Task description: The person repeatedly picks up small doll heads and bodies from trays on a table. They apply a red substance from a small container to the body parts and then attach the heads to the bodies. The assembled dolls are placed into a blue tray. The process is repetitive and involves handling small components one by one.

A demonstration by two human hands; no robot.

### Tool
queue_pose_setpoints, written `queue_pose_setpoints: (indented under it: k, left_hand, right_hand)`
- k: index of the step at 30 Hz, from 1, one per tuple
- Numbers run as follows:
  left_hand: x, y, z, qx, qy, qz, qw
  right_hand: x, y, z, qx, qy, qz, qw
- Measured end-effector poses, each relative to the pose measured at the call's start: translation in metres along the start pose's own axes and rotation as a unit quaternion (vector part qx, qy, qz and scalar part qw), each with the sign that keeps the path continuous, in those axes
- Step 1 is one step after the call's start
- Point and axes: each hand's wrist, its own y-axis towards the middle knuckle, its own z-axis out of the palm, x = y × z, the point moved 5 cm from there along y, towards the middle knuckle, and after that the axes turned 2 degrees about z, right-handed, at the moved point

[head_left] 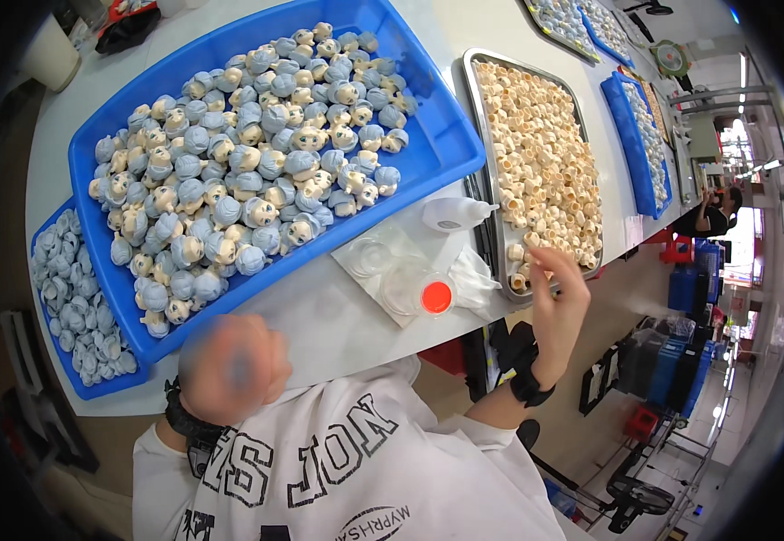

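My right hand (pixel 559 307) pinches one small beige plastic head at the metal tray (pixel 478 108)'s near edge; I lift gently. My left hand (pixel 230 370)'s grip is blurred, so I cannot tell.

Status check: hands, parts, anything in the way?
Right hand pinching at beige pieces at the metal tray's near edge. Left hand blurred, grip unclear, by the blue tray of doll heads. Nothing blocking either hand.

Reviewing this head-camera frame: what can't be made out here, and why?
- Left hand: motion-blurred; any held thing and the grip are unreadable.
- Right hand: fingertips over the metal tray of beige pieces; whether they pinch one is too small to tell.
- Lower blue tray of grey-blue pieces: partly covered by the large blue tray of doll heads.
- Far trays: contents too small, bent by the fisheye rim.
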Motion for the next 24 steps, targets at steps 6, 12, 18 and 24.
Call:
queue_pose_setpoints:
  k: [6,12,18,24]
  left_hand:
    - [0.012,0.005,-0.007,-0.109,0.01,-0.135,0.985]
    - [0.009,0.009,0.002,-0.078,0.043,-0.147,0.985]
    - [0.007,0.007,0.002,-0.052,0.085,-0.14,0.985]
    - [0.007,0.005,0.001,-0.031,0.114,-0.125,0.985]
  right_hand:
    - [-0.013,0.001,0.027,0.077,-0.149,-0.089,0.982]
    - [-0.014,0.001,0.028,0.074,-0.1,0.027,0.992]
    - [-0.029,0.001,0.029,0.079,-0.135,-0.003,0.988]
    - [-0.015,0.0,0.011,-0.035,-0.052,-0.002,0.998]
